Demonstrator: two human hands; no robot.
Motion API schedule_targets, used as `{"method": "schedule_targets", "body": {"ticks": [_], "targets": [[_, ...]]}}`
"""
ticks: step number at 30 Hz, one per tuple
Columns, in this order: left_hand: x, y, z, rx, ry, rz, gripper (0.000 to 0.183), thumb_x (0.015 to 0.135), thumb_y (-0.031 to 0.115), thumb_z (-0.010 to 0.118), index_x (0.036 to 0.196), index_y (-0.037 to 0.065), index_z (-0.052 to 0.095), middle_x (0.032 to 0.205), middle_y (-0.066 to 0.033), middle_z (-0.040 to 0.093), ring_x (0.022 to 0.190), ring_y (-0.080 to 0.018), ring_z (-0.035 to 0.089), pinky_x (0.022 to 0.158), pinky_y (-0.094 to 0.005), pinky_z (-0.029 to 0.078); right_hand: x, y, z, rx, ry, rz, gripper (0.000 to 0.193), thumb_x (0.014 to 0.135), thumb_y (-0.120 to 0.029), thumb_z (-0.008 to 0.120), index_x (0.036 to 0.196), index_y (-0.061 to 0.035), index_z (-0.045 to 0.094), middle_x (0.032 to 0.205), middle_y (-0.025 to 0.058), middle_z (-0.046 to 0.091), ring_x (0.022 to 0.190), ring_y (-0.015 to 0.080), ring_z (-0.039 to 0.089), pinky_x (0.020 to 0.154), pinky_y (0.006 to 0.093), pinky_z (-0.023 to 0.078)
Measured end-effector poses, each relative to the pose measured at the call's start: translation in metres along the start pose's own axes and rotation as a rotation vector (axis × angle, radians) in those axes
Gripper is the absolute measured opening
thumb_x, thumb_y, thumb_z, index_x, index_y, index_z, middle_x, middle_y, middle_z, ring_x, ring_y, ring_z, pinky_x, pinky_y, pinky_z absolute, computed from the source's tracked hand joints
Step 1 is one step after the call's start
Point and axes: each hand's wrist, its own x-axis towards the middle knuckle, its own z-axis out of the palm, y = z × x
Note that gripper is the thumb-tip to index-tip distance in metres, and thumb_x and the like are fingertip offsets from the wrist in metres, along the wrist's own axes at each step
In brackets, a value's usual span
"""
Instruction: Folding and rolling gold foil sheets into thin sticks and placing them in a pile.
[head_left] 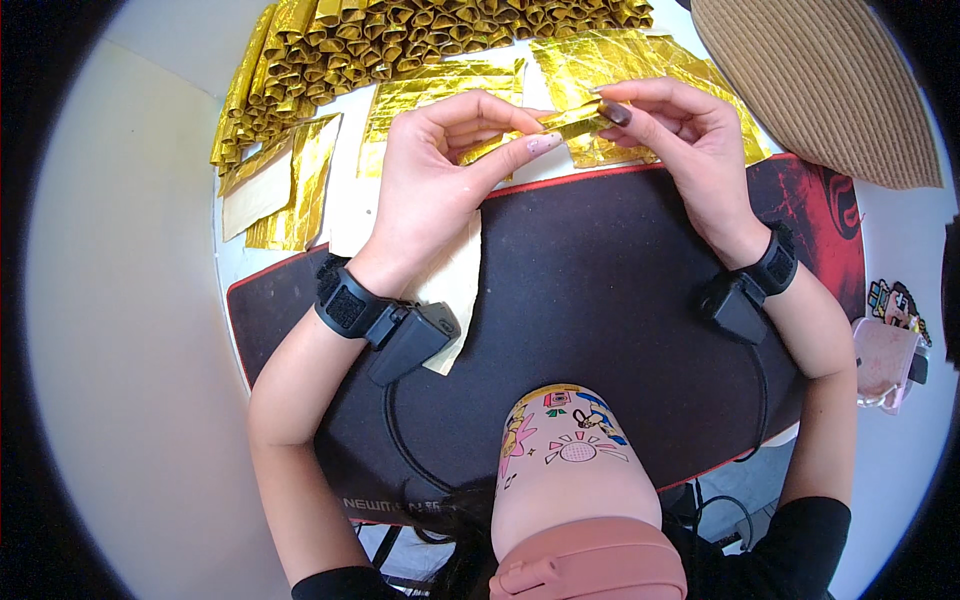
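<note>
A narrow folded strip of gold foil paper (576,122) is stretched between my two hands above the far edge of the desk mat. My left hand (440,150) pinches its left end between thumb and fingers. At the other end, my right hand (695,135) grips it with thumb and forefinger, dark polish showing on the thumbnail. Flat gold foil sheets (400,100) lie behind and below the hands, with another spread of foil sheets (655,65) to the right. Under my left wrist rests a pale paper sheet (455,290), partly covered by the arm.
Rolled gold foil pieces (390,45) are piled along the back. Folded foil sheets (290,190) lie at left. A pink tumbler (575,480) stands in front on the black desk mat (600,280). A ribbed brown object (830,90) occupies the back right; cables hang from both wrist devices.
</note>
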Motion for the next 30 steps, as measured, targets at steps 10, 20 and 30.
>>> {"method": "schedule_targets", "body": {"ticks": [10, 20, 30], "targets": [[0.001, 0.004, -0.001, -0.036, -0.045, 0.026, 0.039, 0.081, -0.001, 0.066, 0.117, 0.001, 0.052, 0.1, -0.0117, 0.066, 0.089, -0.0142, 0.064, 0.077, -0.0244, 0.052, 0.0, 0.0, -0.005, 0.244, -0.043, 0.096, 0.024, 0.09, -0.014, 0.059, 0.108, 0.001, 0.063, 0.105, 0.0107, 0.065, 0.086, 0.016, 0.066, 0.077, 0.0263, 0.055], [0.004, 0.006, -0.007, -0.254, 0.092, -0.051, 0.053, 0.085, 0.008, 0.063, 0.132, 0.006, 0.04, 0.11, -0.0136, 0.063, 0.101, -0.0169, 0.061, 0.086, -0.0296, 0.052, -0.005, -0.003, 0.001, 0.17, -0.124, -0.033, 0.014, 0.081, -0.002, 0.065, 0.095, 0.0013, 0.067, 0.1, 0.0129, 0.066, 0.088, 0.0154, 0.064, 0.08, 0.026, 0.052], [0.001, 0.008, -0.004, -0.594, -0.133, -0.175, 0.048, 0.095, 0.022, 0.05, 0.137, 0.008, 0.032, 0.093, -0.0063, 0.056, 0.076, -0.0169, 0.062, 0.072, -0.0313, 0.055, -0.006, -0.007, 0.006, 0.051, -0.195, 0.087, 0.018, 0.081, -0.002, 0.065, 0.099, 0.0008, 0.066, 0.099, 0.0104, 0.066, 0.083, 0.0098, 0.063, 0.073, 0.022, 0.051]]}}
